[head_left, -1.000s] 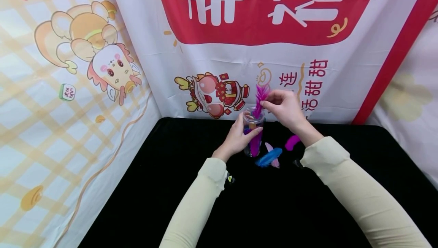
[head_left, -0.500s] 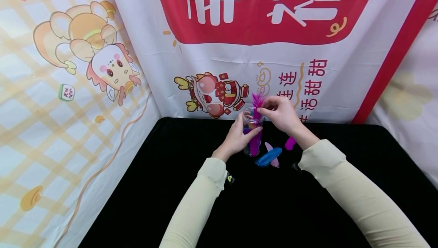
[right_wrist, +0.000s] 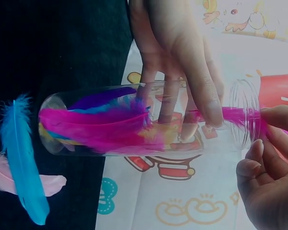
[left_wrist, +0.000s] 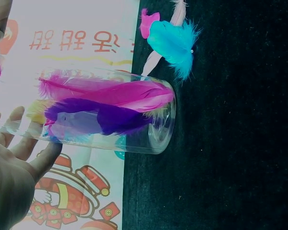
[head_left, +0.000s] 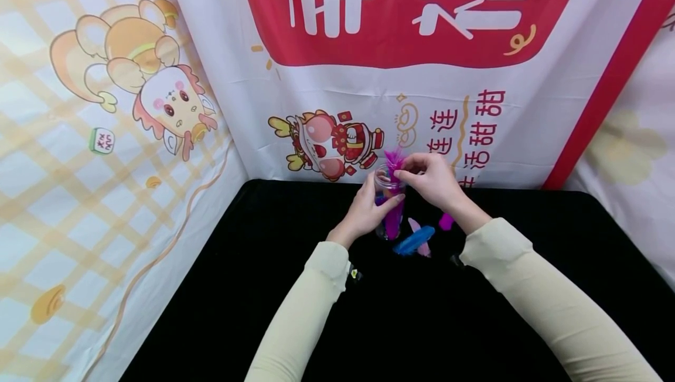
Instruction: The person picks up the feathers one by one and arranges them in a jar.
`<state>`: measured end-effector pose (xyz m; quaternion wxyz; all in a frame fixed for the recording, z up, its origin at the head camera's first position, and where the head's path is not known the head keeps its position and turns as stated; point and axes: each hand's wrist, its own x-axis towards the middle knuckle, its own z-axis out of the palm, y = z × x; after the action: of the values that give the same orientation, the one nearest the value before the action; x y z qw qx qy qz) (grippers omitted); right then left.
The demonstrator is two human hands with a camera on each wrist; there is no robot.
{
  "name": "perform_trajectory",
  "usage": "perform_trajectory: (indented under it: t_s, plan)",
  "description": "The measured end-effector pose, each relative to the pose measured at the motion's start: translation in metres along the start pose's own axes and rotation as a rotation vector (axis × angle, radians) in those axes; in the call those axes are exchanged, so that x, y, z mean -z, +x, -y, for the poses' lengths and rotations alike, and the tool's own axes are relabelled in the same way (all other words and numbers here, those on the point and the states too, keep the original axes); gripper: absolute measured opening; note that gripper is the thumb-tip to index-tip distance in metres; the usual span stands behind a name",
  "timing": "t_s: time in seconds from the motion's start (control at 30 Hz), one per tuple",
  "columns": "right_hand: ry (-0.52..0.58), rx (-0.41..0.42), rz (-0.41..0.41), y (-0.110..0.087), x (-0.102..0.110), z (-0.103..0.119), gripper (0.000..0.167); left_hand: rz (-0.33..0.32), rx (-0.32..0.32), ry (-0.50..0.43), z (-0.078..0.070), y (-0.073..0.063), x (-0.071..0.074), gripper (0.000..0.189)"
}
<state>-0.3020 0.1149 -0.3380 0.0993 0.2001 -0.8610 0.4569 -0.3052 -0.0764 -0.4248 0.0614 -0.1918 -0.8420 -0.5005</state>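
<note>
My left hand (head_left: 364, 211) grips a clear jar (right_wrist: 201, 143) round its upper part, and the jar stands upright on the black table. Inside lie magenta feathers (left_wrist: 134, 96), a purple feather (left_wrist: 120, 117) and bits of blue and yellow. At the jar's mouth my right hand (head_left: 429, 180) pinches a magenta feather (head_left: 392, 160) between thumb and fingertips. In the right wrist view this feather's lower part reaches down through the threaded neck, while its fluffy top stands above the rim in the head view.
To the right of the jar a blue feather (head_left: 415, 241) lies across a pale pink feather (head_left: 423, 248). Another magenta feather (head_left: 446, 221) lies farther right, partly hidden by the right wrist. A printed cloth (head_left: 327, 77) hangs behind the table's back edge.
My right hand has moved down and slightly left, lowering the magenta feather farther into the jar's mouth. The left hand and the jar have stayed in place.
</note>
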Motion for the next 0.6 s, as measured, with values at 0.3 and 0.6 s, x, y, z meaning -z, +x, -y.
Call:
perform_trajectory:
  t_s: [0.3, 0.6]
  plan:
    - [0.03, -0.007, 0.005, -0.0012, -0.0017, -0.0012, 0.016, 0.002, 0.001, 0.013, 0.0015, -0.0006, 0.0, 0.084]
    - [0.03, 0.015, 0.002, 0.0021, -0.0007, -0.0011, 0.013, 0.013, 0.003, -0.016, 0.0024, 0.0012, 0.0011, 0.083]
